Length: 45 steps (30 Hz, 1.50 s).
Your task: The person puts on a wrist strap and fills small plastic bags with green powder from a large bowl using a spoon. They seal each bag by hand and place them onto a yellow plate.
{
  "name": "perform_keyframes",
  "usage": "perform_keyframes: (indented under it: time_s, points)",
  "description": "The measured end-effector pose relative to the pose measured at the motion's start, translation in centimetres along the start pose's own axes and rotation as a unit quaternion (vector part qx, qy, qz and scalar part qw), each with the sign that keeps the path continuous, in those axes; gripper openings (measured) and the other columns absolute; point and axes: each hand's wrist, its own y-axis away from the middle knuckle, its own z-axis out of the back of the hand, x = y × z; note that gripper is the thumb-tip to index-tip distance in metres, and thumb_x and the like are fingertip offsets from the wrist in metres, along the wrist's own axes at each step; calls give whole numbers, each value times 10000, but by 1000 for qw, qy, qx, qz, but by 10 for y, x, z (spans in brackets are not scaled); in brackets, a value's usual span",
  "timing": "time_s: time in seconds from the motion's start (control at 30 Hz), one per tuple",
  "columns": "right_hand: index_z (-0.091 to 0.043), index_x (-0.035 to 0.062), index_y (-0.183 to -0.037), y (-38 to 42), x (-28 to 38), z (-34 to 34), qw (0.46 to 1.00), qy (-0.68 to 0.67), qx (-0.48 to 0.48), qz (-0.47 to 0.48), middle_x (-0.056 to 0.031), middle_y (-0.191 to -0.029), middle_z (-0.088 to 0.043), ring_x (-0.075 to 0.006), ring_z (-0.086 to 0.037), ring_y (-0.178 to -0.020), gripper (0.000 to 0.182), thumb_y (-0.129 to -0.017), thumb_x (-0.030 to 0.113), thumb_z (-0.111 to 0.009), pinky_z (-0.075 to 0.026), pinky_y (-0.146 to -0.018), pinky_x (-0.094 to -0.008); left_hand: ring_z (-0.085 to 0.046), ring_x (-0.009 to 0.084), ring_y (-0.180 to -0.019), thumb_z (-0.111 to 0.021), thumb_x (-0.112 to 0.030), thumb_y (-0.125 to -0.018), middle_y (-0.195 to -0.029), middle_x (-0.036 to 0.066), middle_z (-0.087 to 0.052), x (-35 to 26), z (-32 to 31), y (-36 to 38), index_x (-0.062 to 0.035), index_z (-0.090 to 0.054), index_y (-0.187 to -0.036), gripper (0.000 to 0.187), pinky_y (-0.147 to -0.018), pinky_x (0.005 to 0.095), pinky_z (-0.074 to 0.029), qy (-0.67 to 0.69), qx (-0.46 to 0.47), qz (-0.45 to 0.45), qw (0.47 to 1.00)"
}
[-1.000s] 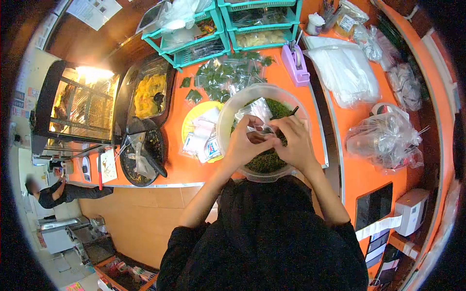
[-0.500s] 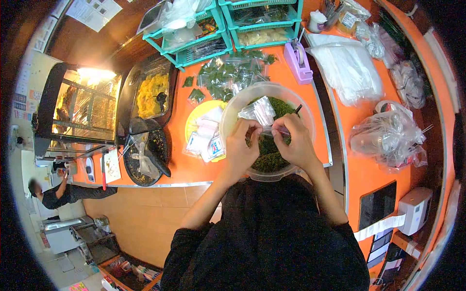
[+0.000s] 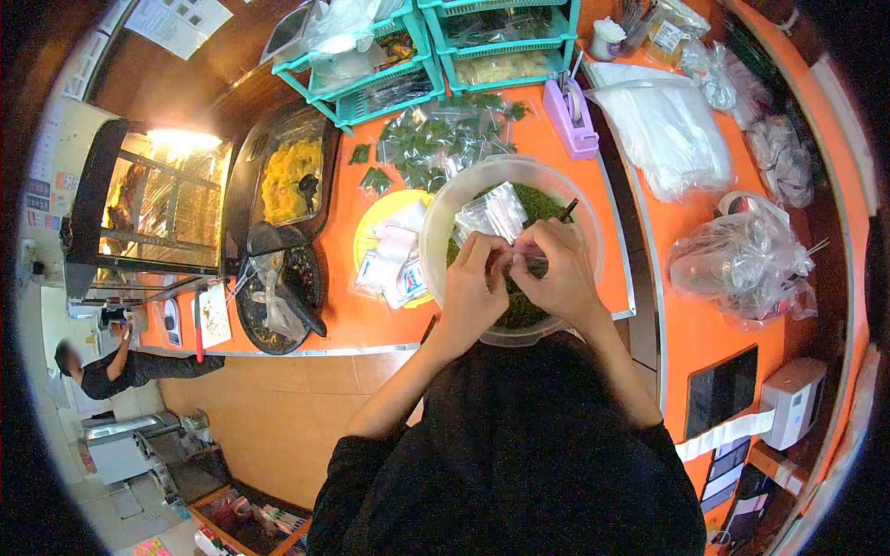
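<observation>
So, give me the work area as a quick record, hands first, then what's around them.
left hand: left hand, fingertips together, meeting the right's over the tub
right hand: right hand, thumb and index tips together
held item: too hidden to tell
tub: clear tub, green contents inside
in tub: clear packets on top
left of tub: yellow plate with packets
beyond tub: bagged leaves, teal racks
beyond, right: purple tape dispenser
background: one person

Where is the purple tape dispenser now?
In the head view, the purple tape dispenser stands on the orange counter, beyond the hands and slightly to the right, between the teal drawer racks and the stack of clear plastic bags.
</observation>
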Motion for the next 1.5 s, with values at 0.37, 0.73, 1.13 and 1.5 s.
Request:
perform_keyframes:
  time_s: [0.37,0.73,1.13,1.5]
  points:
    - [-585,32,-836,-19,-34,31,997,23,34,-69,-108,-779,-619,-264,-637,-769,147,-786,78,-715,-498,-727,-400,-636,214,-817,-612,50,-892,-914,122,-578,19,54,-81,0,-580,-1056,175,-653,319,-500,7,-47,-17,999]
    - [-713,24,-865,-37,-67,-57,938,302,169,-9,-151,-806,-687,-339,-690,-789,121,-809,109,-647,-530,-778,-480,-615,216,-712,-655,0,-886,-849,116,-617,29,39,-65,-20,-584,-1236,358,-648,351,-491,-48,20,-36,998]
    - [-695,14,-824,-32,-15,6,961,-147,185,-142,-76,-677,-637,-106,-572,-620,63,-808,38,-750,-459,-591,-288,-578,103,-638,-650,-98,-978,-720,28,-589,27,14,-48,-29,-600,-1003,90,-578,266,-477,127,118,94,980]
    - [-666,-9,-814,-26,-11,15,954,-196,173,-146,-172,-724,-671,-318,-682,-702,162,-824,150,-695,-505,-687,-403,-618,142,-634,-580,-169,-1022,-710,98,-618,15,30,-34,19,-630,-932,214,-588,316,-491,137,230,158,951]
